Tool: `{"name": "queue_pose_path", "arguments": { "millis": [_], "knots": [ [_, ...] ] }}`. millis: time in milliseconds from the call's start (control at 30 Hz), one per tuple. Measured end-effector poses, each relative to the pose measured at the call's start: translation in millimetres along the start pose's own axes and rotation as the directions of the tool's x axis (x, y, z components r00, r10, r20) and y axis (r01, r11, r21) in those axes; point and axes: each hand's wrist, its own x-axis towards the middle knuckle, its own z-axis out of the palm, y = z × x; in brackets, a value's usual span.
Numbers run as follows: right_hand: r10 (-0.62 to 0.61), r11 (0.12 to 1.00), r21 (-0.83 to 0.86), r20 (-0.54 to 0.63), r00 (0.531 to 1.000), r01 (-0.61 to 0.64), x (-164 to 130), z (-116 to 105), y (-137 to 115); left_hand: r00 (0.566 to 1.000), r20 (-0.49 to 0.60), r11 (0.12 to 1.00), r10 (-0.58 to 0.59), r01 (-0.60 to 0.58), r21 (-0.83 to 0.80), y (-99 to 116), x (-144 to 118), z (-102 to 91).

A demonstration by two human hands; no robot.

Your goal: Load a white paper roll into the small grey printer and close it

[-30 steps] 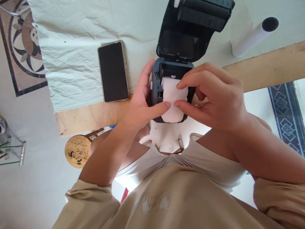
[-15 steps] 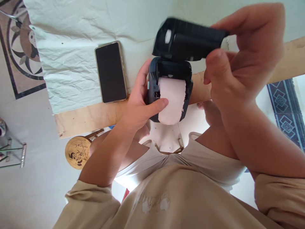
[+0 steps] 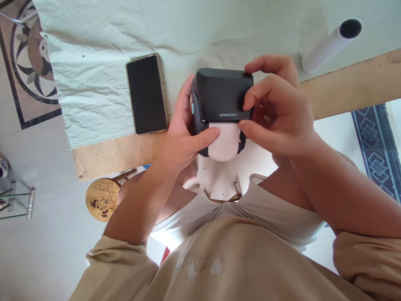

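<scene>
While both hands grip it, the dark label printer sits at the near edge of the table, partly overhanging that edge. Lid is down, brand lettering visible along its near rim. White label paper sticks out of the slot below the lid, curling toward the person. Left hand wraps the printer's left side, fingers curled behind it, thumb pressed flat on the paper's left part. Right hand clamps the right side: fingers bent over the lid's right top corner, thumb tip touching the paper's right edge just under the lid. Both hands closed on the printer, no gap between fingers and casing. Black phone lies screen up, just left of the printer on the wrinkled pale cloth, near the cloth's front edge. White paper roll lies toward the far right edge, well apart from the printer. Bare wood strip of the table shows along the near edge.
</scene>
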Motion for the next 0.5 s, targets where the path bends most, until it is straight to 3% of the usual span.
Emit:
{"name": "queue_pose_path", "arguments": {
  "millis": [133,233,367,500],
  "knots": [
    [0.016,0.995,0.097,0.008,1.0,-0.016,-0.5,4.3,0.7,1.0,0.009,1.0,0.008,-0.008,0.009,-0.4,-1.1,-1.7],
    [0.116,0.971,0.209,0.005,0.993,-0.114,-0.5,7.0,3.6,0.999,0.039,0.999,0.03,-0.028,-0.034,-1.7,-0.8,-2.7],
    [0.174,0.912,0.341,0.181,0.968,-0.228,2.0,5.9,8.9,0.988,0.097,0.987,0.118,-0.106,-0.12,-2.8,0.3,-0.1],
    [0.164,0.894,0.374,0.241,0.957,-0.248,5.4,3.4,10.9,0.995,0.038,0.989,0.09,-0.085,-0.123,0.2,-0.9,5.8]
  ]
}}
